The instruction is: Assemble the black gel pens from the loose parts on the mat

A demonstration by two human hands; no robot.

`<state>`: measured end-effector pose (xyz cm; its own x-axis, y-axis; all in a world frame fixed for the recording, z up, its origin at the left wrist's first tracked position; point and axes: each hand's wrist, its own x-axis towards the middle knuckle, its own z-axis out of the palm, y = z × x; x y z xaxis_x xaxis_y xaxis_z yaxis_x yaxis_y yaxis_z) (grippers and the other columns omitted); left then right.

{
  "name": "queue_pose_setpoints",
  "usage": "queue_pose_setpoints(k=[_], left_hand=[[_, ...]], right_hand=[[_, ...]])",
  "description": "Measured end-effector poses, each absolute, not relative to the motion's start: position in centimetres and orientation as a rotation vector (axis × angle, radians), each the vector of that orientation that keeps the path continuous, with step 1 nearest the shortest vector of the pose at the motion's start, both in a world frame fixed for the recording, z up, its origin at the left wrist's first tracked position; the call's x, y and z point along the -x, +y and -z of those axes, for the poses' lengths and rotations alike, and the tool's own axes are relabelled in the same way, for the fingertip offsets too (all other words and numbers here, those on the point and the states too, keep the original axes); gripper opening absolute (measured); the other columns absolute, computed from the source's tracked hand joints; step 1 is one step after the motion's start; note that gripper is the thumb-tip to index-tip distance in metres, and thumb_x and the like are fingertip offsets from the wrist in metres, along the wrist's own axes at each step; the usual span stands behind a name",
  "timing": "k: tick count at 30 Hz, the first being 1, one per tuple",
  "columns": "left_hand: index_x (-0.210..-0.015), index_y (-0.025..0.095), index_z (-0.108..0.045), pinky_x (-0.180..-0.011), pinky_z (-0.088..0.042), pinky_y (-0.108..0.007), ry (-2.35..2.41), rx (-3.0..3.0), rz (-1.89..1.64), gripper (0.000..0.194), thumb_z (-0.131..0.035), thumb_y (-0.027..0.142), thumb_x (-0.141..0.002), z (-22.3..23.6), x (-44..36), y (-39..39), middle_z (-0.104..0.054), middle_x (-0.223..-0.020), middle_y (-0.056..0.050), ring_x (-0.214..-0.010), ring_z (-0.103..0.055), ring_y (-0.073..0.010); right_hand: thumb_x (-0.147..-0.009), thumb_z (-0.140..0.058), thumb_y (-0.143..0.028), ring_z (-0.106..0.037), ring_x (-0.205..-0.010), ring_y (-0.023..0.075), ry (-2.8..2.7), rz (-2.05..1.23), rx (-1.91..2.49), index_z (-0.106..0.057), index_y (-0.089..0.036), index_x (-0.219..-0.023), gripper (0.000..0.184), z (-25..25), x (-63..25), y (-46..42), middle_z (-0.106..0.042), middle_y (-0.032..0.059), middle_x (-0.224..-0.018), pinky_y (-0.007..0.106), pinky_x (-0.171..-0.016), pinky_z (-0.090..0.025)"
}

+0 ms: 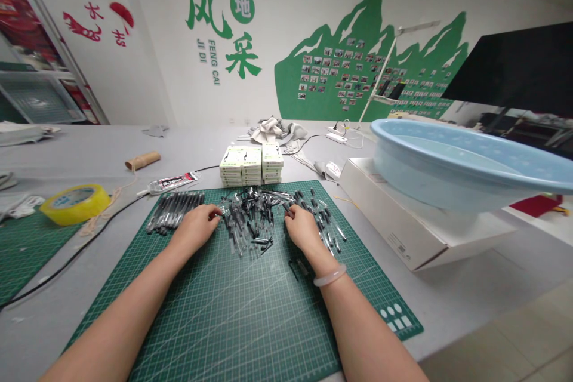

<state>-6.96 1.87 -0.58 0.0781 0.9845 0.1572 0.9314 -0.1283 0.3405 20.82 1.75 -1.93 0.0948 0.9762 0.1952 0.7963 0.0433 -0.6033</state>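
Note:
A heap of loose pen parts (255, 209), clear barrels and black pieces, lies on the green cutting mat (224, 316). At the heap's left edge is my left hand (199, 228), its fingers pinched together; what they hold is too small to make out. Beside it lies a row of assembled-looking black pens (172, 212). My right hand (302, 228) is closed on a small dark pen piece (286, 208) at the heap's right side. More clear pen barrels with black ends (329, 224) are spread just right of that hand. Some dark pieces (299, 267) lie under my right wrist.
Stacked small white-and-green boxes (242, 167) stand behind the mat. A blue basin (430, 173) rests on a white carton (394, 224) at right, overhanging it. Yellow tape (76, 204), a pen packet (173, 182), a black cable (76, 255) and cloths (275, 130) lie around.

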Motion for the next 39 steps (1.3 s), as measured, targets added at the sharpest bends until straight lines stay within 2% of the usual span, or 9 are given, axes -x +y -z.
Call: queue_pose_setpoints(k=[5,11,14,18,24,29,33,39], left_hand=[[-0.095,0.020,-0.068,-0.077,-0.045,-0.031,1.962,-2.219,-0.520,0.028,-0.047,0.029,-0.079,0.6,7.0,1.9,-0.068,-0.092,-0.006,-0.088,-0.063,-0.0229],[-0.098,0.020,-0.067,-0.078,-0.046,-0.031,1.999,-2.211,-0.578,0.029,-0.046,0.028,-0.080,0.6,7.6,2.1,-0.069,-0.094,-0.006,-0.088,-0.063,-0.0223],[-0.100,0.020,-0.068,-0.080,-0.046,-0.031,2.025,-2.218,-0.574,0.030,-0.046,0.027,-0.081,0.5,7.7,2.1,-0.070,-0.096,-0.006,-0.089,-0.063,-0.0223],[-0.112,0.016,-0.066,-0.085,-0.046,-0.031,2.096,-2.225,-0.503,0.040,-0.042,0.024,-0.082,0.6,7.6,2.3,-0.070,-0.102,-0.009,-0.094,-0.064,-0.0236],[-0.122,0.006,-0.061,-0.091,-0.045,-0.035,2.199,-2.239,-0.328,0.049,-0.038,0.019,-0.081,1.6,7.1,2.6,-0.069,-0.108,-0.017,-0.102,-0.063,-0.0274],[-0.121,0.007,-0.062,-0.093,-0.045,-0.033,2.199,-2.232,-0.330,0.049,-0.038,0.019,-0.080,1.6,7.0,2.7,-0.068,-0.113,-0.016,-0.104,-0.063,-0.0263],[-0.124,0.008,-0.060,-0.095,-0.045,-0.032,2.232,-2.159,-0.464,0.049,-0.037,0.021,-0.082,0.6,7.7,2.7,-0.068,-0.116,-0.013,-0.106,-0.063,-0.0245],[-0.117,0.011,-0.066,-0.094,-0.045,-0.035,2.311,-2.092,-0.400,0.045,-0.039,0.022,-0.082,0.3,9.1,2.9,-0.069,-0.114,-0.013,-0.106,-0.063,-0.0278]], right_hand=[[-0.075,-0.053,-0.018,-0.056,-0.066,0.0191,-1.660,-0.471,1.655,-0.061,-0.020,-0.073,0.008,2.1,-20.9,2.0,-0.065,0.0041,-0.071,0.027,-0.061,-0.034],[-0.080,-0.051,-0.030,-0.055,-0.063,0.0178,-1.269,-0.457,1.405,-0.060,-0.018,-0.095,0.021,0.9,-21.2,2.1,-0.061,0.0007,-0.069,0.027,-0.062,-0.038],[-0.080,-0.050,-0.029,-0.054,-0.063,0.0167,-1.361,-0.487,1.323,-0.061,-0.020,-0.089,0.017,0.7,-20.7,1.8,-0.059,-0.0008,-0.068,0.026,-0.061,-0.038],[-0.078,-0.050,-0.025,-0.053,-0.062,0.0159,-1.518,-0.574,1.335,-0.061,-0.020,-0.079,0.012,1.3,-20.0,1.5,-0.059,-0.0017,-0.066,0.025,-0.061,-0.036],[-0.077,-0.050,-0.024,-0.054,-0.062,0.0158,-1.550,-0.594,1.408,-0.062,-0.021,-0.080,0.013,2.0,-19.7,1.6,-0.060,-0.0013,-0.068,0.025,-0.059,-0.035],[-0.077,-0.050,-0.025,-0.054,-0.061,0.0155,-1.560,-0.575,1.424,-0.062,-0.020,-0.078,0.013,2.0,-19.6,1.6,-0.060,-0.0017,-0.066,0.026,-0.059,-0.036],[-0.076,-0.050,-0.024,-0.053,-0.060,0.0156,-1.524,-0.631,1.387,-0.061,-0.020,-0.075,0.012,1.9,-19.7,1.7,-0.058,-0.0024,-0.062,0.025,-0.059,-0.037],[-0.077,-0.051,-0.028,-0.053,-0.058,0.0155,-1.399,-0.703,1.302,-0.060,-0.019,-0.078,0.012,0.5,-20.1,1.5,-0.056,-0.0029,-0.060,0.025,-0.059,-0.038]])
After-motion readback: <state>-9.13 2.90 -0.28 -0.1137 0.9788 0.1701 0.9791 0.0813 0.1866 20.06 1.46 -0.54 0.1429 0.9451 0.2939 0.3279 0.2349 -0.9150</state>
